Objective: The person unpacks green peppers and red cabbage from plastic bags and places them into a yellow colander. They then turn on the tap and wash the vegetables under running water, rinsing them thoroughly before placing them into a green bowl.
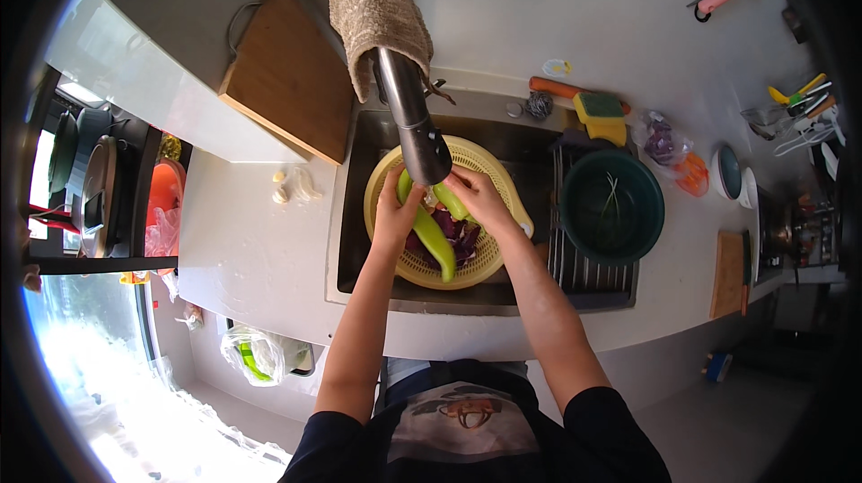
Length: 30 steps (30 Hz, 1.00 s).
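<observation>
Both my hands are over a yellow plastic colander [481, 154] that sits in the steel sink [525, 139]. My left hand [394, 214] grips a long light-green pepper [434, 240], whose tip points down towards me. Between the fingers of my right hand [483, 200] is a second, shorter-looking green pepper [452, 203]. The dark faucet head [428, 150] hangs right above and hides some fingertips and the pepper tops. Pieces of purple cabbage [465, 234] lie in the colander beneath the peppers.
A brown towel [377, 1] wraps the faucet. Right of the colander, a dark green basin [572, 240] stands on a rack [603, 288]. Behind are a sponge [599, 116], steel scourer [539, 104] and carrot [555, 87]. A wooden board [289, 79] leans at left, near garlic cloves [280, 195].
</observation>
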Motion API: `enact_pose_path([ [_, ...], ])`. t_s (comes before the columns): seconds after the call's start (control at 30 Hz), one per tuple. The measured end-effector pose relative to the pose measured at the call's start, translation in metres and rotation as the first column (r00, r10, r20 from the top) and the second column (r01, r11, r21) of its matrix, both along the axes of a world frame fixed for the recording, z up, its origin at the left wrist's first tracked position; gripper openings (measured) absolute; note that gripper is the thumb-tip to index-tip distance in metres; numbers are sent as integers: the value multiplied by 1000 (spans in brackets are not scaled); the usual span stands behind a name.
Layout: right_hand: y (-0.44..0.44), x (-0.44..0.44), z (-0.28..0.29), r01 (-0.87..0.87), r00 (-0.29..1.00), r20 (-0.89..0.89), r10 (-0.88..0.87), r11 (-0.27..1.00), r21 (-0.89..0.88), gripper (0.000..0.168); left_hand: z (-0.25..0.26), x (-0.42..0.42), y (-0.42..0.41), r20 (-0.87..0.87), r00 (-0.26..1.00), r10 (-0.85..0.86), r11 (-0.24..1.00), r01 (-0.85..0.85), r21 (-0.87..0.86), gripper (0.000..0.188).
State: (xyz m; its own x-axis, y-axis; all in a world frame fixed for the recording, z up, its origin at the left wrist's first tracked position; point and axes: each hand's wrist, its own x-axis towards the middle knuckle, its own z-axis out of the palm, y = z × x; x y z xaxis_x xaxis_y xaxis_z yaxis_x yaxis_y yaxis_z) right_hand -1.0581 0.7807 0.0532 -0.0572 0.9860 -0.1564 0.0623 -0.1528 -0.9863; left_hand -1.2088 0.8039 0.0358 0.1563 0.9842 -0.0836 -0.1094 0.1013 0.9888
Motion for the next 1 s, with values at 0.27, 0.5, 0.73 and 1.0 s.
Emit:
enact_pose_path([
  [0.27,-5,9,-1,80,997,19,-81,995,60,38,10,8,8,-345,938,15,954,90,287,27],
  [0.5,7,-11,25,-54,944,322,77,995,-80,31,-11,-2,8,-101,989,110,993,-113,-25,16],
  [0.73,14,-20,20,-37,849,526,51,999,-36,40,1,-9,7,-62,997,-36,992,28,-124,22],
  [1.0,0,-8,16,-223,678,718,-157,887,405,41,31,-16,4,-255,933,-256,924,314,220,42],
])
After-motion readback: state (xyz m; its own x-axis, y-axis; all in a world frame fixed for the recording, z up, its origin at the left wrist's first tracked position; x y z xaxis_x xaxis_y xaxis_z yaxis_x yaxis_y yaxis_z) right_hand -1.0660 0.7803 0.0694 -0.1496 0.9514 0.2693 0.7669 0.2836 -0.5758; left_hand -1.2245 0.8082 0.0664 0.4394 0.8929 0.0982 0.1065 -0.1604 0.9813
